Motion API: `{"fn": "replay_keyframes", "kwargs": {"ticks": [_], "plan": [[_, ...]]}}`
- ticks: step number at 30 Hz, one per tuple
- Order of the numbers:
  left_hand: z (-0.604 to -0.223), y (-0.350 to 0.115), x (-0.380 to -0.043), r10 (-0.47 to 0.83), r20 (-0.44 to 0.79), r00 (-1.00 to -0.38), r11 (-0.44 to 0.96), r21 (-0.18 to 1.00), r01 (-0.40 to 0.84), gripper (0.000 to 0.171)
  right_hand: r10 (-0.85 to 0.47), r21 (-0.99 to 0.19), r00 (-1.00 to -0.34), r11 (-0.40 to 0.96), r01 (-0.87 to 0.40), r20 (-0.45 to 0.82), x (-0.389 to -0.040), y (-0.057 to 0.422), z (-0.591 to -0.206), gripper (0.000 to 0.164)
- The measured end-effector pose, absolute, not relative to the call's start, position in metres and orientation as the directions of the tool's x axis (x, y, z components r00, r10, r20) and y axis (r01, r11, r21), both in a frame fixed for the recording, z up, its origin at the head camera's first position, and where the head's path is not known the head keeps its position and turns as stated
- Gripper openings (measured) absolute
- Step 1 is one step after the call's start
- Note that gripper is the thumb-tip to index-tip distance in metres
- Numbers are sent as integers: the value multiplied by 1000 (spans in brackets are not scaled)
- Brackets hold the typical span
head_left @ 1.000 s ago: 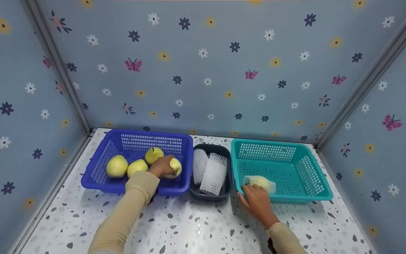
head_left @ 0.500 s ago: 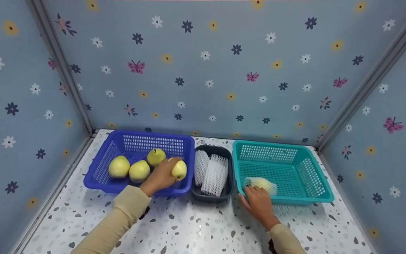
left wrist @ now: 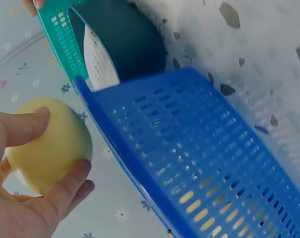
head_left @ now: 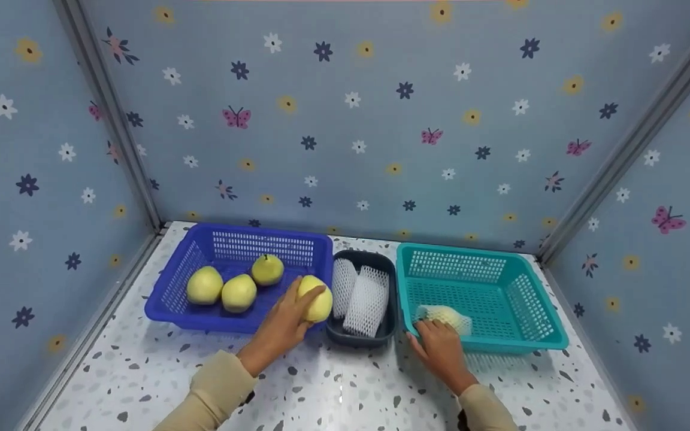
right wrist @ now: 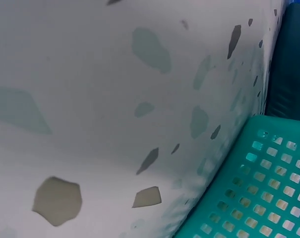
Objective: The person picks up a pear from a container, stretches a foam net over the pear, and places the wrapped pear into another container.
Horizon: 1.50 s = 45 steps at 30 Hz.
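Observation:
My left hand (head_left: 282,323) grips a yellow-green pear (head_left: 316,299) between thumb and fingers, raised over the right front corner of the blue basket (head_left: 264,235). In the left wrist view the pear (left wrist: 53,144) sits beyond the blue rim, with the thumb on one side and fingers on the other. Three more pears (head_left: 238,293) lie in the blue basket. My right hand (head_left: 441,353) holds the front left rim of the teal basket (head_left: 545,344), fingers over it and thumb outside. Right at those fingertips lies a pear in a white foam net (head_left: 450,317). The right wrist view does not show the hand.
Between the baskets stands a small dark bin (head_left: 360,341) with white foam nets (head_left: 368,302) in it. A speckled white table (head_left: 321,389) carries everything. Flower-patterned panels (head_left: 345,120) close off the back and both sides.
The left hand has lifted the pear from the blue basket and moved it right and toward the front rim. The right hand has kept its place at the teal basket.

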State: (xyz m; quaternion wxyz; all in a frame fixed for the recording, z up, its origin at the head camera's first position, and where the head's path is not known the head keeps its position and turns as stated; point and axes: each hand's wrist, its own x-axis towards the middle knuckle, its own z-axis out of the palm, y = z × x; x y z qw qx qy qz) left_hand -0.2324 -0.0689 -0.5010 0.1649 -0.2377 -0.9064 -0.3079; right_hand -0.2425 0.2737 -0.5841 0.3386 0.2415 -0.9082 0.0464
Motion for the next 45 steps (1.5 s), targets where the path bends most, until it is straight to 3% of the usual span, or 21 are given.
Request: {"fn": "replay_keyframes", "kwargs": {"ticks": [7, 15, 24, 26, 29, 33, 37, 41, 45], "plan": [[-503, -58, -220, 378, 510, -773, 655, 443, 612, 72, -407, 71, -680, 883, -465, 610, -241, 275, -584, 28], [-501, -45, -210, 424, 514, -746, 636, 417, 649, 76, -421, 42, -692, 869, -492, 587, -241, 274, -575, 28], [-507, -38, -202, 428, 538, -726, 624, 406, 668, 77, -376, -155, -662, 787, -598, 648, -235, 258, -545, 21], [-508, -37, -200, 428, 552, -716, 617, 400, 678, 76, -385, -240, -661, 719, -652, 644, -230, 246, -534, 22], [-508, -33, -195, 440, 567, -696, 601, 391, 697, 74, -420, -418, -693, 575, -703, 586, -221, 224, -519, 36], [-510, -27, -190, 459, 571, -680, 587, 379, 715, 70, -465, -697, -789, 404, -592, 400, -208, 195, -501, 54], [-512, -21, -186, 471, 604, -643, 563, 354, 746, 67, -488, -871, -850, 308, -383, 201, -198, 177, -482, 64], [-515, -16, -184, 475, 638, -606, 547, 325, 771, 68, -491, -934, -864, 247, -257, 108, -194, 172, -476, 64], [-515, -15, -183, 500, 605, -620, 504, 379, 776, 71, -467, -952, -878, 211, -223, 102, -194, 174, -481, 61]]}}
